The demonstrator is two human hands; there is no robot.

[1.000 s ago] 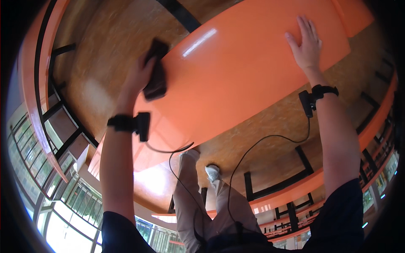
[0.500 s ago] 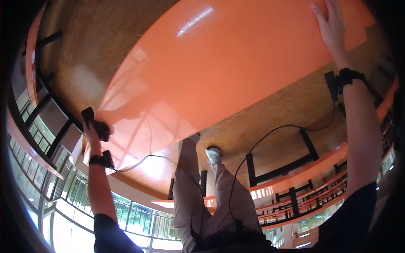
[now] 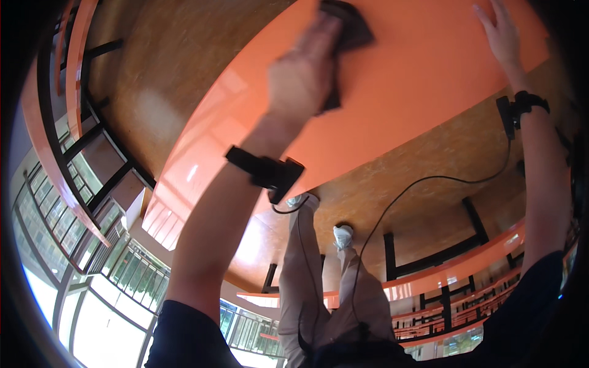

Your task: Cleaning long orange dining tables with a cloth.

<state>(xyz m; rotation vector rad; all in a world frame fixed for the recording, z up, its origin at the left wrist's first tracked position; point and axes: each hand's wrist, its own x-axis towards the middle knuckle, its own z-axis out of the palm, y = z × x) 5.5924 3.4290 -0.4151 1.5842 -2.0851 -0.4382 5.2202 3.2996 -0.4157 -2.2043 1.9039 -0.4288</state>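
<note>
A long, glossy orange tabletop (image 3: 405,86) stretches across the upper middle. Over its upper part reaches my left hand (image 3: 299,76), closed on a dark cloth (image 3: 353,27) that looks crumpled and lies against the surface; motion smears the fingers a little. My right hand (image 3: 504,38) rests at the table's far right end, its thumb and fingers apart and nothing in it. A black strap with a small box (image 3: 270,172) circles my left wrist, and a similar strap (image 3: 529,103) sits on my right wrist.
Thin black cables (image 3: 417,181) run from both wrists to my waist. An orange bench (image 3: 454,264) on black legs stands behind my feet, with several more orange rows beyond. At the left are another orange bench (image 3: 43,132), railings and bright windows. The floor (image 3: 165,80) is brown.
My left hand has swept the dark cloth from the table's left end up and right to its upper middle. My right hand stays open, while the whole view has shifted slightly.
</note>
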